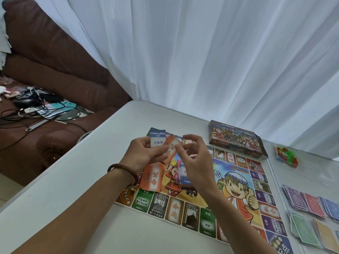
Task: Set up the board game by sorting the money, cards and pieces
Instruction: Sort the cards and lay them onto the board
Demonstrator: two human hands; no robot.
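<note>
Left hand: grip clenched round a small card stack, blue-headed card on top, held upright and fanned twd the person, prob. so each face can be read before it goes to a pile. Right hand: thumb + forefinger appear to pinch the far end of an orange card, whose other end sits under the left thumb, so the card bridges both grips. Looks like one card being drawn off the stack.

Sorted piles lie on the board, close under the grips, which keeps each drop short:
- orange pile, just below the left grip, same colour as the card in hand, so likely its destination.
- blue pile, under the right grip, partly hidden by the wrist.

Money stacks sit well right of the right grip, off the board on the worktop, grouped by colour; money seems sorted, cards in progress.

Containers:
- game box, beyond the right grip, end flap open; inside not visible.
- clear bag, further right of the box, w/ green + red pieces inside; blurred, can't tell if it's sealed. Pieces look not yet sorted.
</note>
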